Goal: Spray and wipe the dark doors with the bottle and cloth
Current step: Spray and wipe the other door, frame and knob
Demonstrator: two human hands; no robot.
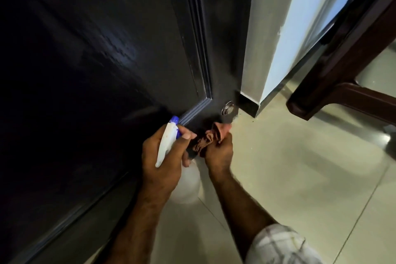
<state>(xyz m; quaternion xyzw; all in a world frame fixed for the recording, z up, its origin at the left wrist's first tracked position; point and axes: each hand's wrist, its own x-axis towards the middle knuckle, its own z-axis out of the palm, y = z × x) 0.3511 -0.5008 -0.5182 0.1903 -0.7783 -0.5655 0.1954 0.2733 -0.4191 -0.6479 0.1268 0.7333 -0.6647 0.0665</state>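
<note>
Pale glossy floor tiles (300,178) are filling the lower right of the head view, meeting a white wall corner (276,28) and the foot of a dark brown wooden furniture frame (342,92). Filling the left is a dark panelled door (107,49), carrying a round metal fitting (227,108) near its bottom corner. Left hand (165,156) is gripping the neck of a white plastic spray bottle with a blue nozzle (167,141), forefinger lying over the trigger. Right hand (218,152), fingers curled, is holding a crumpled reddish-brown cloth (206,138) against the door's bottom edge, just beside the bottle. A plaid sleeve (278,246) is showing at the right forearm.
</note>
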